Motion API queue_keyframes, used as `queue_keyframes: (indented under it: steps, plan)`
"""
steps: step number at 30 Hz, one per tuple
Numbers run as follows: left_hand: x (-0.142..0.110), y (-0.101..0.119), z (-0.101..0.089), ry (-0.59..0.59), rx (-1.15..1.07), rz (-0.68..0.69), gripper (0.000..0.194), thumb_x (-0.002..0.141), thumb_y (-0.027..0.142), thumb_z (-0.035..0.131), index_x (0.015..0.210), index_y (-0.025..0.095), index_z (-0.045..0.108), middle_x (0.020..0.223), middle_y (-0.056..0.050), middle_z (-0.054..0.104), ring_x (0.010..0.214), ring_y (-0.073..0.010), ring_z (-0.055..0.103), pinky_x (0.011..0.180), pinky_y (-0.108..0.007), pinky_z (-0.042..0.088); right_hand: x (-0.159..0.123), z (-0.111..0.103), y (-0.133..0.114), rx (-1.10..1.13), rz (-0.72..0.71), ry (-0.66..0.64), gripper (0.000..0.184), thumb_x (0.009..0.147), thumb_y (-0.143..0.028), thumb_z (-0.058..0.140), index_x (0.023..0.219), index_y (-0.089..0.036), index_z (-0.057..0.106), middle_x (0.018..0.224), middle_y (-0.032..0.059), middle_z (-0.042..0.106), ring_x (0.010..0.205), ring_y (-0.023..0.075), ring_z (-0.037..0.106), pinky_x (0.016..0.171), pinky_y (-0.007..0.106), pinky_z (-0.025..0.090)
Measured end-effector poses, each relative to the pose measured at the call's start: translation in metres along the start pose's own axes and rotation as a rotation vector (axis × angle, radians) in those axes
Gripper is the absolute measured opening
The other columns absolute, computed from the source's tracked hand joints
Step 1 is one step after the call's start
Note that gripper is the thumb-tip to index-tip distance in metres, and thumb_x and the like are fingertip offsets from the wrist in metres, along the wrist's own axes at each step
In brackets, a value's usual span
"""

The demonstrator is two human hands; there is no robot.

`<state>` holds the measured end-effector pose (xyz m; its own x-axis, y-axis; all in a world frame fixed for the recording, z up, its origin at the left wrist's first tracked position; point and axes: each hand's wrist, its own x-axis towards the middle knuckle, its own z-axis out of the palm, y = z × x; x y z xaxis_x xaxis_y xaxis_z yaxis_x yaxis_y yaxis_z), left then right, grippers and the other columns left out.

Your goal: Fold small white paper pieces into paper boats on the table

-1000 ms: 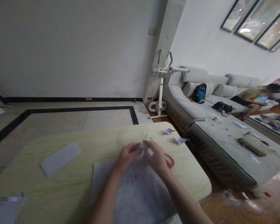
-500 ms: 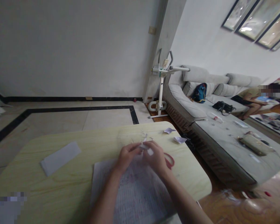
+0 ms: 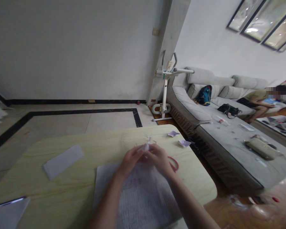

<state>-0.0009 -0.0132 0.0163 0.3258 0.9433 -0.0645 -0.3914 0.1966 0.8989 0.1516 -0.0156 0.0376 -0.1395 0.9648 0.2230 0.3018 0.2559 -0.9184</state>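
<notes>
Both hands meet over the far part of a printed sheet (image 3: 143,197) on the table. Between my left hand (image 3: 131,158) and my right hand (image 3: 159,158) is a small folded piece of white paper (image 3: 146,147), pinched by the fingers of both. Its exact shape is partly hidden by the fingers. Just right of my right hand, the red handle of a pair of scissors (image 3: 175,164) shows; the rest of it is covered. Thin paper scraps (image 3: 149,139) lie beyond my fingertips. Two small folded paper pieces (image 3: 173,134) rest near the far right corner.
A folded white paper strip (image 3: 63,161) lies on the left of the pale wooden table (image 3: 69,197). A flat device with a shiny dark edge (image 3: 9,210) sits at the near left corner. Beyond the table's right edge stands a grey sofa (image 3: 228,149), with a seated person (image 3: 255,100) farther off.
The fingers have turned the small folded paper, so a white tip now points up between them. Both hands stay in nearly the same place over the sheet.
</notes>
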Motion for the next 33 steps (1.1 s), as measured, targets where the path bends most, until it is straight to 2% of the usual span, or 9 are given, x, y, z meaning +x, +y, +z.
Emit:
queue_keyframes:
  steps: [2,4,9,16,21,25,27,30,33]
  plan:
    - [0.001,-0.001,-0.001,-0.022,0.022,0.000,0.045,0.079,0.040,0.064,0.115,0.014,0.065,0.110,-0.013,0.068,0.089,-0.0239,0.066,0.079,-0.034,0.052,0.000,0.000,0.000,0.053,0.037,-0.012,0.017,0.081,-0.025,0.062,0.094,-0.019,0.070,0.087,0.0037,0.070,0.077,0.0183,0.064,0.067,0.027,0.050]
    - [0.002,-0.004,-0.001,-0.003,0.044,0.006,0.043,0.080,0.040,0.063,0.114,0.014,0.065,0.105,-0.013,0.069,0.086,-0.0228,0.066,0.077,-0.034,0.052,0.000,0.000,-0.003,0.077,0.055,0.001,0.016,0.081,-0.025,0.061,0.091,-0.019,0.072,0.085,0.0034,0.071,0.078,0.0188,0.065,0.067,0.026,0.050]
    - [0.005,-0.011,-0.001,0.096,0.051,0.032,0.039,0.078,0.044,0.064,0.097,0.011,0.071,0.089,-0.011,0.072,0.072,-0.0188,0.066,0.069,-0.031,0.053,0.000,0.001,-0.011,0.090,0.114,0.044,0.015,0.079,-0.024,0.061,0.081,-0.017,0.073,0.072,0.0021,0.070,0.070,0.0185,0.064,0.065,0.026,0.049]
    - [0.004,-0.006,0.003,0.167,0.044,0.009,0.038,0.074,0.046,0.067,0.083,0.010,0.072,0.076,-0.008,0.071,0.065,-0.0181,0.065,0.065,-0.030,0.053,-0.001,0.001,-0.007,0.081,0.156,0.096,0.015,0.076,-0.029,0.064,0.076,-0.016,0.072,0.072,0.0039,0.071,0.069,0.0197,0.064,0.062,0.027,0.049]
    - [0.004,-0.007,0.001,0.168,0.058,0.017,0.040,0.073,0.049,0.066,0.082,0.010,0.071,0.072,-0.008,0.069,0.062,-0.0177,0.064,0.062,-0.030,0.052,0.001,0.001,-0.002,0.090,0.158,0.080,0.018,0.076,-0.032,0.064,0.077,-0.015,0.071,0.071,0.0036,0.069,0.068,0.0192,0.063,0.062,0.028,0.048]
    - [0.005,-0.010,-0.001,0.228,0.116,0.054,0.043,0.077,0.052,0.061,0.077,0.010,0.070,0.067,-0.007,0.067,0.059,-0.0170,0.062,0.059,-0.028,0.050,0.002,0.000,-0.004,0.102,0.168,0.032,0.019,0.077,-0.033,0.064,0.075,-0.015,0.070,0.069,0.0029,0.068,0.065,0.0172,0.061,0.060,0.026,0.046]
    - [0.004,-0.009,-0.002,0.207,0.164,0.075,0.044,0.078,0.052,0.059,0.077,0.010,0.070,0.067,-0.007,0.067,0.060,-0.0172,0.062,0.059,-0.027,0.049,0.001,-0.002,-0.006,0.112,0.180,0.023,0.019,0.077,-0.033,0.063,0.074,-0.015,0.069,0.069,0.0027,0.067,0.065,0.0166,0.061,0.059,0.025,0.045]
    - [0.002,-0.005,-0.001,0.096,0.218,0.095,0.038,0.077,0.047,0.062,0.086,0.011,0.071,0.072,-0.006,0.068,0.064,-0.0162,0.061,0.062,-0.026,0.047,0.000,-0.005,-0.008,0.105,0.185,0.018,0.019,0.078,-0.032,0.063,0.074,-0.014,0.069,0.067,0.0023,0.067,0.062,0.0155,0.060,0.056,0.024,0.044]
    - [0.001,-0.001,0.001,0.082,0.239,0.065,0.032,0.077,0.040,0.064,0.090,0.012,0.071,0.072,-0.004,0.067,0.066,-0.0155,0.060,0.062,-0.024,0.046,-0.001,-0.008,-0.010,0.093,0.170,-0.004,0.018,0.077,-0.031,0.064,0.076,-0.014,0.069,0.069,0.0024,0.067,0.064,0.0154,0.060,0.057,0.024,0.044]
